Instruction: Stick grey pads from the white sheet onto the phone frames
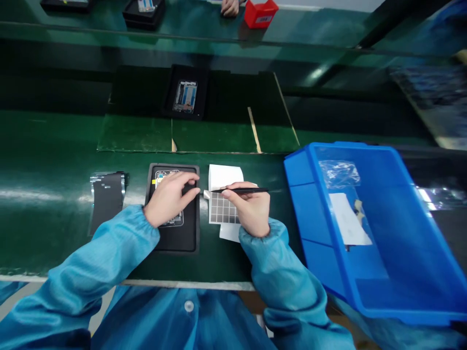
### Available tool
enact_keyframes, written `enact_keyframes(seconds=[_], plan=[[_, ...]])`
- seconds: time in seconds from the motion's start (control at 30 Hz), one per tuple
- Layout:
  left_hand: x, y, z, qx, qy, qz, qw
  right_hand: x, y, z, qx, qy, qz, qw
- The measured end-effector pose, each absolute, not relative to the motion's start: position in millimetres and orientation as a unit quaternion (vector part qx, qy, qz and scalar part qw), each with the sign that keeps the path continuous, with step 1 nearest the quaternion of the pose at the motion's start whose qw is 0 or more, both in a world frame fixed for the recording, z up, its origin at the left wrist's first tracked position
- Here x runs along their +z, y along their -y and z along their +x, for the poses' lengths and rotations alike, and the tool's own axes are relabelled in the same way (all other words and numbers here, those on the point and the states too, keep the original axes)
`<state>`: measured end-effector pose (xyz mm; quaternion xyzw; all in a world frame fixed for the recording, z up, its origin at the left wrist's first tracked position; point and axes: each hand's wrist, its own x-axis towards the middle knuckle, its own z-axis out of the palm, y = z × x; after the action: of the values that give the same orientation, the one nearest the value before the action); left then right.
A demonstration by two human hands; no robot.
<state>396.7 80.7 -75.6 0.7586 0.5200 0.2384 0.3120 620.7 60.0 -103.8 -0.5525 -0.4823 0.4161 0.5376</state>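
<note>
My right hand (254, 210) is closed around dark tweezers (248, 190), whose tip points left. At that tip is a small pale piece (206, 194), like a sticker. Under the hand lies a sheet of grey square stickers (222, 208) on white backing. My left hand (171, 197) reaches over a black tray (182, 238), thumb and index finger apart, with nothing visible between them. Inside the tray, an opened phone (175, 221) with exposed inner parts is largely covered by this hand; a yellow tab (153, 182) shows at its edge.
Dark flat film-like parts (107, 199) lie left of the tray. A blue bin (324, 233) holding clear plastic and white paper stands to the right. Further back, another black tray (200, 104) holds a phone (185, 96). Across the bench are a red bin (260, 13) and another person's hand (230, 7).
</note>
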Motion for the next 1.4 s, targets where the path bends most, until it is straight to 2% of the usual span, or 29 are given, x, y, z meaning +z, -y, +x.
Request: enact_keyframes(seconds=[0.13, 0.23, 0.6, 0.93, 1.07, 1.17, 1.27, 1.4], plan=[[-68.9, -57.7, 369.6, 0.228, -0.543, 0.589, 0.554, -97.0, -46.7, 591.8, 0.475, 0.464, -0.518, 0.539], [-71.3, -48.1, 358.7, 0.232, -0.524, 0.529, 0.626, -94.4, -40.6, 574.5, 0.513, 0.457, -0.498, 0.529], [-73.9, -35.5, 333.2, 0.293, -0.565, 0.481, 0.603, -102.2, -26.2, 541.4, 0.556, 0.425, -0.487, 0.522], [-77.5, -33.4, 331.3, 0.300, -0.567, 0.485, 0.595, -104.9, -24.8, 525.7, 0.535, 0.417, -0.535, 0.503], [-81.4, -33.9, 318.6, 0.318, -0.605, 0.521, 0.512, -109.8, -29.0, 525.4, 0.497, 0.426, -0.557, 0.510], [-88.4, -35.4, 308.7, 0.309, -0.647, 0.593, 0.365, -110.3, -40.3, 522.5, 0.486, 0.429, -0.576, 0.498], [-98.7, -37.0, 308.4, 0.275, -0.626, 0.699, 0.210, -110.8, -55.0, 516.0, 0.477, 0.440, -0.592, 0.477], [-113.3, -37.7, 316.5, 0.236, -0.580, 0.776, 0.072, -116.1, -68.2, 506.9, 0.456, 0.464, -0.599, 0.467]])
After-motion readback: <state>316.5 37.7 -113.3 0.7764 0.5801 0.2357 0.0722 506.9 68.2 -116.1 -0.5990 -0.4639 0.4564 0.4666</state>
